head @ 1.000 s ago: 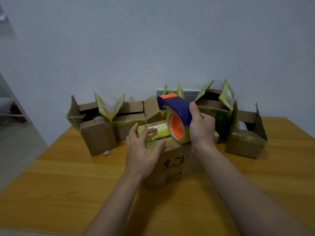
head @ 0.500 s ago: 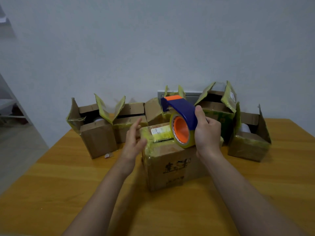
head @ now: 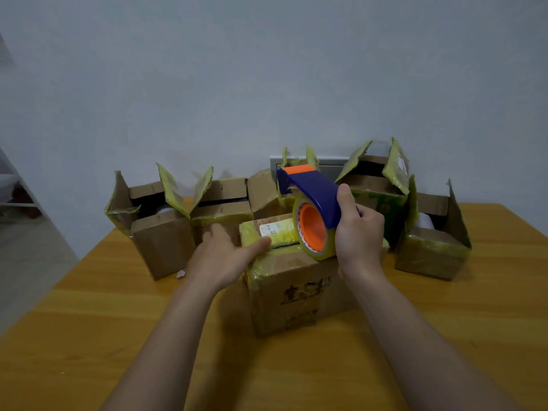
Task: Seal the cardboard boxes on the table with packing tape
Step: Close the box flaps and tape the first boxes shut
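A closed cardboard box (head: 296,295) with dark printed characters and yellowish tape on its top stands in the middle of the wooden table (head: 89,321). My right hand (head: 358,235) grips a blue tape dispenser (head: 314,197) with an orange core; its tape roll rests on the box top. My left hand (head: 225,256) lies against the box's upper left edge with straight fingers, thumb on the top flap.
Several open cardboard boxes stand behind in a row: one at the left (head: 160,235), one beside it (head: 222,212), a taller one (head: 376,185) behind my right hand and one at the right (head: 433,247). A grey wall rises behind the table.
My left hand slid off the box top to its left edge. The dispenser and my right hand shifted slightly right on the box top.
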